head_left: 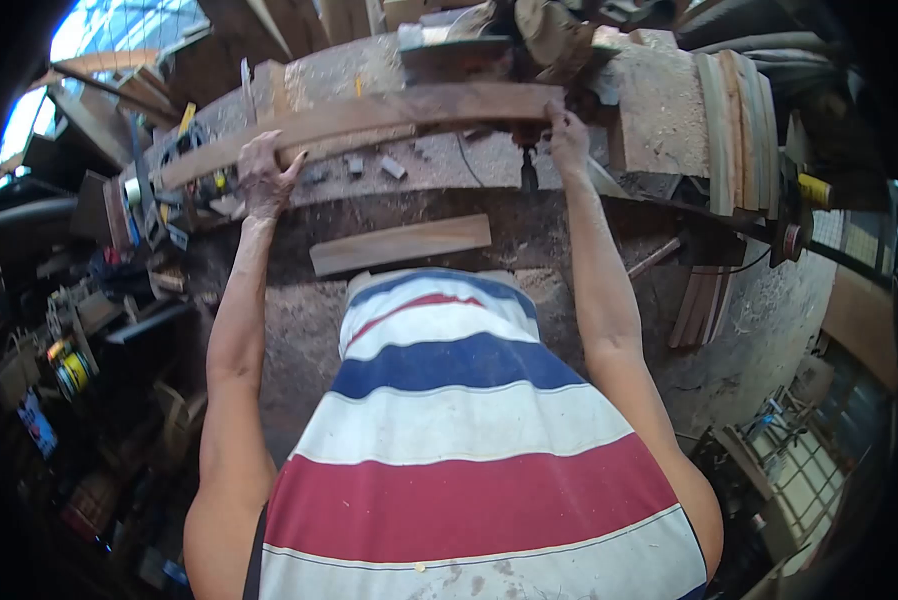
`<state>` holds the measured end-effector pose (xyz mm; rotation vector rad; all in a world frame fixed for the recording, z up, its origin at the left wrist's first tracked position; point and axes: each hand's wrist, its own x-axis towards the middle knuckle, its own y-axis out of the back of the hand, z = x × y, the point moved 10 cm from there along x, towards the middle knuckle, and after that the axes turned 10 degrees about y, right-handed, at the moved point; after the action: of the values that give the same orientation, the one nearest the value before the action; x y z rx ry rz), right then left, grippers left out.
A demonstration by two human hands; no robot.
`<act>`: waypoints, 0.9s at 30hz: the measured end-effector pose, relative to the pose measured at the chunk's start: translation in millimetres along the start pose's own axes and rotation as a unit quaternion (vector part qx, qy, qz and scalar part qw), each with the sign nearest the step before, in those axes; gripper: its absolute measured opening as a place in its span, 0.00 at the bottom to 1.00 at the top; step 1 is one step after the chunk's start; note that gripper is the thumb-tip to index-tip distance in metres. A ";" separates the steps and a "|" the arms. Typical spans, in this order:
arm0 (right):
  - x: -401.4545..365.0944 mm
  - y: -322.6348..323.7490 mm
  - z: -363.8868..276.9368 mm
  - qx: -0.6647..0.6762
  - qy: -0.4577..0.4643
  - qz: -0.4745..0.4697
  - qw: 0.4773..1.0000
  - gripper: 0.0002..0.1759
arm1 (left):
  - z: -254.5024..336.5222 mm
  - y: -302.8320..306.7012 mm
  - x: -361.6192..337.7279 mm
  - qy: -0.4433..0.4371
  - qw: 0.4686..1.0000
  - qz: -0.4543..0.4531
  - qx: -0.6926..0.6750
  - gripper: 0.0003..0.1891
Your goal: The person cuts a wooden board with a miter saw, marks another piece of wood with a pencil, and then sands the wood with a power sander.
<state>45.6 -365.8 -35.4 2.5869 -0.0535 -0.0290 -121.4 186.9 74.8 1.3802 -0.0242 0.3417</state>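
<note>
A long wooden board lies across the workbench, bending in the wide lens. My left hand grips it left of its middle, thumb on the near side and fingers over the top. At the board's right end, my right hand pinches the corner. Just beyond that end stands a dark machine with a dusty housing; its details are hard to make out. Several small wood offcuts lie on the bench between my hands. Nearer to me rests a shorter plank.
Sawdust covers much of the bench. Several planks stand stacked on edge at the right. Thin strips lean below them. Tools and a clamp-like metal piece crowd the left end. A yellow-labelled roll sits among clutter at lower left.
</note>
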 end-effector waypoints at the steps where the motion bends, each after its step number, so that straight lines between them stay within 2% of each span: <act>1: -6.9 0.8 -6.4 -0.031 0.029 0.008 0.999 0.39 | 7.0 -2.7 -22.5 0.005 1.000 -0.024 -0.014 0.32; 2: -21.9 7.7 -8.2 -0.068 0.038 0.036 0.996 0.37 | 17.7 -16.2 -44.9 0.007 0.991 -0.113 -0.076 0.24; 3: -32.2 23.0 -35.2 -0.104 0.054 0.072 0.990 0.34 | 31.1 -32.4 -78.3 0.009 0.974 -0.190 -0.120 0.25; 4: -45.8 38.9 -58.4 -0.141 0.069 0.114 0.981 0.31 | 43.4 -51.0 -114.4 -0.010 0.967 -0.229 -0.112 0.28; 5: -60.7 36.9 -63.0 -0.181 0.081 0.096 0.975 0.28 | 60.7 -60.7 -147.3 -0.049 0.957 -0.276 -0.081 0.34; 7: -95.0 23.6 -65.8 -0.256 0.106 0.059 0.959 0.24 | 62.5 -104.1 -222.6 -0.043 0.933 -0.356 -0.007 0.51; 9: -137.2 -17.8 -97.6 -0.248 0.176 -0.073 0.950 0.19 | 60.7 -113.8 -240.2 -0.011 0.947 -0.322 -0.002 0.54; 11: -180.5 -71.8 -117.0 -0.208 0.237 -0.185 0.930 0.20 | 54.0 -128.0 -243.5 0.009 0.956 -0.293 0.011 0.51; 13: -198.0 -104.0 -152.7 -0.191 0.323 -0.202 0.905 0.19 | 56.1 -137.3 -232.3 0.008 0.956 -0.294 0.017 0.47; 15: -179.9 -120.6 -175.4 -0.194 0.357 -0.165 0.899 0.23 | 56.5 -140.5 -231.2 -0.009 0.942 -0.335 0.022 0.43; 16: -161.4 -125.7 -189.4 -0.199 0.359 -0.145 0.900 0.24 | 58.8 -126.8 -223.5 -0.020 0.954 -0.299 -0.001 0.38; 18: -122.9 -120.5 -223.3 -0.211 0.368 -0.093 0.901 0.21 | 60.3 -101.7 -209.0 -0.040 0.950 -0.304 -0.059 0.40; 20: -97.2 -104.6 -233.3 -0.202 0.333 -0.066 0.919 0.21 | 67.7 -64.6 -194.7 -0.066 0.944 -0.309 -0.096 0.40; 22: -80.4 -73.8 -225.0 -0.215 0.308 -0.027 0.926 0.21 | 69.1 -22.2 -173.8 -0.083 0.950 -0.271 -0.129 0.37; 23: -74.6 -51.4 -216.1 -0.231 0.287 -0.003 0.930 0.21 | 64.3 -11.4 -164.0 -0.057 0.949 -0.284 -0.125 0.37; 25: -83.4 -9.9 -194.2 -0.256 0.238 0.042 0.936 0.22 | 62.5 19.1 -133.5 -0.047 0.954 -0.248 -0.160 0.37; 27: -86.1 19.1 -135.5 -0.241 0.204 0.121 0.941 0.26 | 58.7 33.7 -93.9 -0.059 0.964 -0.211 -0.151 0.39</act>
<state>-36.8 -307.0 90.7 2.0334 -0.1849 0.5191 -208.5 114.3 98.4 1.0655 0.1142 -0.1002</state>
